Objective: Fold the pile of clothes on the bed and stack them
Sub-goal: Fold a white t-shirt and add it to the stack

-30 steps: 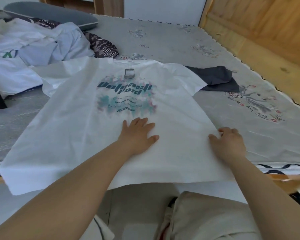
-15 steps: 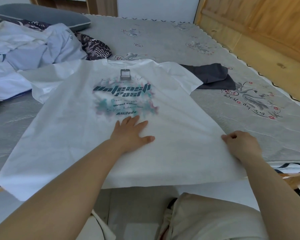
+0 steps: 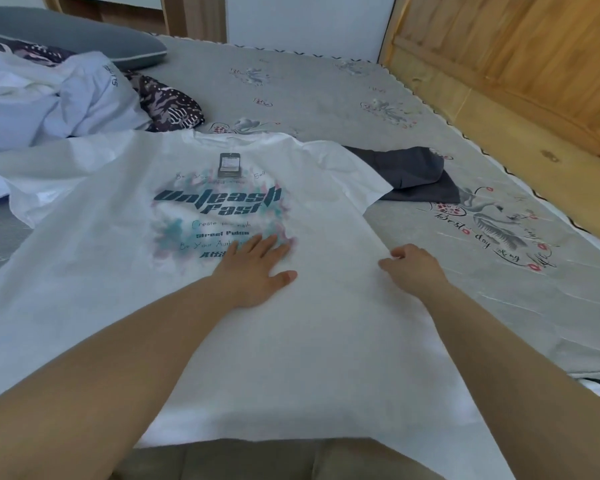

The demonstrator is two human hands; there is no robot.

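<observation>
Left hand [image 3: 253,268], fingers spread, pins the shirt [image 3: 125,271]; right hand [image 3: 413,268] pinches its right edge: fold inward, keeping it taut.

Left hand [image 3: 257,268] hides print; shirt [image 3: 291,358] cut off.

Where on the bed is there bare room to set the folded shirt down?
Bare mattress lies beyond the white T-shirt, between the grey pillow and the wooden frame, also right of the dark garment. The left side is crowded with the clothes pile.
</observation>
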